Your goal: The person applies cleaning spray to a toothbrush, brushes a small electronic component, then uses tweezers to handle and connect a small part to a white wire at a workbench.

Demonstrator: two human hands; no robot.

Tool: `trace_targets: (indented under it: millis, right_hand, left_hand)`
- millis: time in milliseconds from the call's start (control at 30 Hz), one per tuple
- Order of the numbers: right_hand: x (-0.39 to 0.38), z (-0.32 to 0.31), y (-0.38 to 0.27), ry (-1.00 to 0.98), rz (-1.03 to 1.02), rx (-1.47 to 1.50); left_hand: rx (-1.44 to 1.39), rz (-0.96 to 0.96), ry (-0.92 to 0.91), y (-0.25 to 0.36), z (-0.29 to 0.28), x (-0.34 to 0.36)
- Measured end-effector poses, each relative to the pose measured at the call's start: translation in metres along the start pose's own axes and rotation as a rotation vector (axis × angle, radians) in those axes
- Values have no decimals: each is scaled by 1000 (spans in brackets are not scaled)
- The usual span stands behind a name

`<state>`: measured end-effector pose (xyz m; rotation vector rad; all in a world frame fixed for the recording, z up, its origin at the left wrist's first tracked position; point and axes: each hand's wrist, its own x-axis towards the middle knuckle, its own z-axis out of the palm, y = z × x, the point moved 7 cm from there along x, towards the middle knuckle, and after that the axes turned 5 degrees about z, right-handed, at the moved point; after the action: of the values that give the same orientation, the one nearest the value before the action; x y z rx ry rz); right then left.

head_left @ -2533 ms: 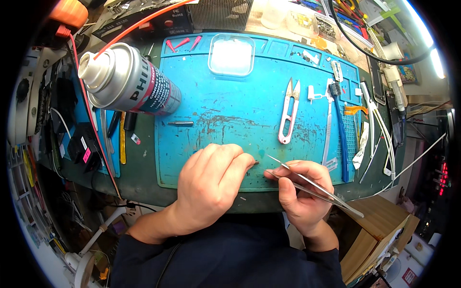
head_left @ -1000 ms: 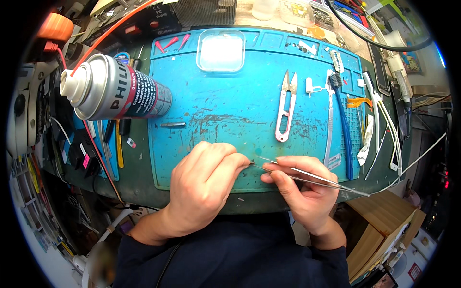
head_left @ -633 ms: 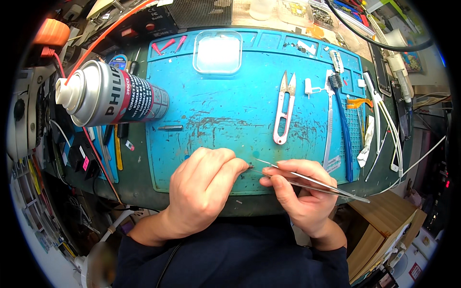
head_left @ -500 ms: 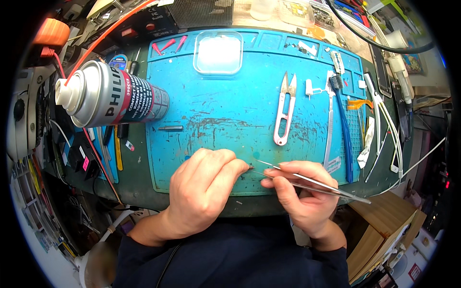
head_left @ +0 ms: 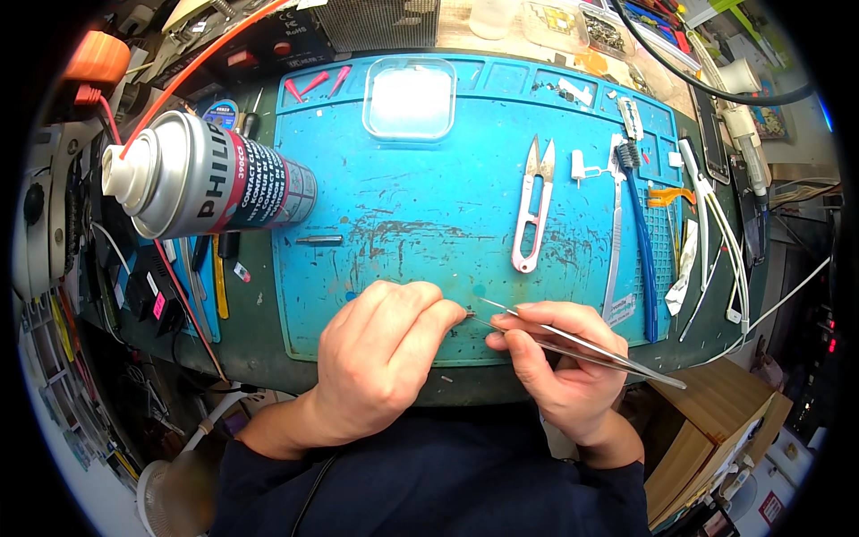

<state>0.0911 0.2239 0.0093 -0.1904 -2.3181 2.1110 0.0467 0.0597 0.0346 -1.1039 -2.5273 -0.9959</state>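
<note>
My left hand [head_left: 385, 353] is closed in a pinch over the near part of the blue work mat [head_left: 412, 192]. A tiny reddish bit shows at its fingertips, too small to name. Facing it, my right hand [head_left: 573, 367] grips a pair of metal tweezers [head_left: 617, 358] between thumb and fingers. The tweezers' two tips are apart and point left, the lower one close to the left fingertips. Beyond the right hand lie white-handled thread snips [head_left: 528, 228], their blades pointing away from me. A small metal rod [head_left: 319, 240] rests farther left on the mat.
A large spray can [head_left: 219, 179] stands at the left. A clear plastic box [head_left: 409, 100] sits at the mat's far side. On the right lie a blue-handled brush [head_left: 642, 242], a thin metal blade handle [head_left: 616, 237] and white cables [head_left: 716, 210].
The tweezers' rear end has dipped slightly toward me and left. Both hands otherwise keep nearly the same place and grip.
</note>
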Motion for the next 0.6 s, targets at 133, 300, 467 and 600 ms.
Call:
trace_targets:
  millis: [133, 300, 467, 600]
  right_hand:
    - [1, 0, 0, -3, 10, -18]
    - [3, 1, -3, -44, 14, -60]
    - [-1, -1, 0, 15, 17, 76]
    - [-1, -1, 0, 17, -9, 42]
  left_hand:
    - [-12, -7, -7, -1, 0, 1]
    - [-25, -15, -26, -2, -1, 5]
    - [-35, -26, -11, -2, -1, 5]
    - [-37, -23, -10, -3, -1, 4]
